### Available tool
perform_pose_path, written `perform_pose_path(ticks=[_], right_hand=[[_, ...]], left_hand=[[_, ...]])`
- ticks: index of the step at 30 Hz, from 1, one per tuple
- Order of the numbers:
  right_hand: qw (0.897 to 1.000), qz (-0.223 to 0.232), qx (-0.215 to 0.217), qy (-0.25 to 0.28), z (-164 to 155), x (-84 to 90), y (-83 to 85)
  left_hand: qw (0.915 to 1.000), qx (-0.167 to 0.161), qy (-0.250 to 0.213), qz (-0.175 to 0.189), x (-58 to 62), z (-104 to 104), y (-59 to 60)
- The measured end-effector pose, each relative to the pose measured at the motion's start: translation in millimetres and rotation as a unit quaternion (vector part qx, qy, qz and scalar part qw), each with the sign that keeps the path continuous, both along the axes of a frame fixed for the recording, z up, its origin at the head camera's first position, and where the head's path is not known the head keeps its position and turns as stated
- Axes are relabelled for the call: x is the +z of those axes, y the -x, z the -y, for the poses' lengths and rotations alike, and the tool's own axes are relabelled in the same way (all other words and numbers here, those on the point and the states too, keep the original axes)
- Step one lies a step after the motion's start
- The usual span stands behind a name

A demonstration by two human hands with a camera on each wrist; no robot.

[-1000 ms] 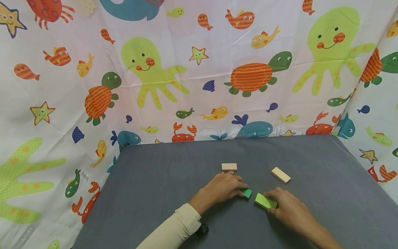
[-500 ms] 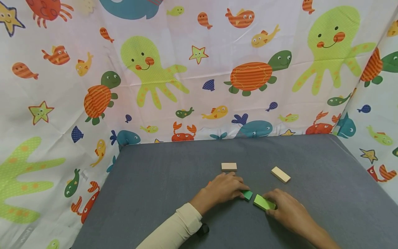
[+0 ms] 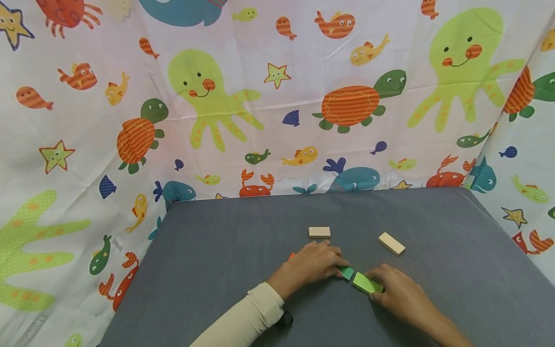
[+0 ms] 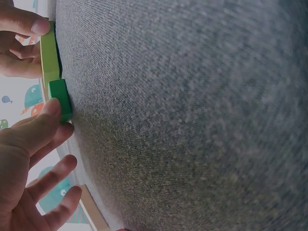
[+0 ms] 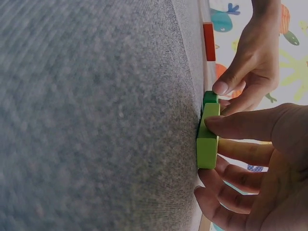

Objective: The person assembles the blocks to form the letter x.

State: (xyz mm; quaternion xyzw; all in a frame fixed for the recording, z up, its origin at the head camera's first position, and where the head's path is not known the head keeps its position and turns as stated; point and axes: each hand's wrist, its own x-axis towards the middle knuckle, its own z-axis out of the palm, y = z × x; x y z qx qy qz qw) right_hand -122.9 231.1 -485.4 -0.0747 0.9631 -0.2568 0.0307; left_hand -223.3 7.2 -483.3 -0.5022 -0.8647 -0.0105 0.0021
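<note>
My left hand [image 3: 311,266] pinches a dark green block [image 4: 60,98] between thumb and fingers, low on the grey cloth; part of the block hides under the fingers. To its right, my right hand [image 3: 401,289] grips a light green block [image 3: 367,283] with the thumb on its near side. The facing ends of the two blocks lie very close together; whether they touch I cannot tell. In the right wrist view, the light green block [image 5: 208,137] stands in front of the dark green one [image 5: 210,97].
Two plain wooden blocks lie farther back, one [image 3: 319,233] just beyond the left hand, another [image 3: 391,244] at the right. A red-orange block [image 5: 209,42] sits mostly behind the left hand. Near the left cuff is a small black object [image 3: 285,319]. A sea-animal curtain [image 3: 269,43] hangs behind the table.
The light green block has slid slightly left in my right hand, and the dark green block a little right and down. Their gap has narrowed. More of the orange block shows behind my left hand.
</note>
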Motion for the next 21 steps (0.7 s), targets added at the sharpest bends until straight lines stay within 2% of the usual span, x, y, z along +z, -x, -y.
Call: perform_pose_path(ticks=[21], right_hand=[[1.0, -0.011, 0.006, 0.002, 1.6, -1.1, -0.9]], left_hand=[[0.9999, 0.001, -0.002, 0.011, -2.6, -3.5, -2.7]])
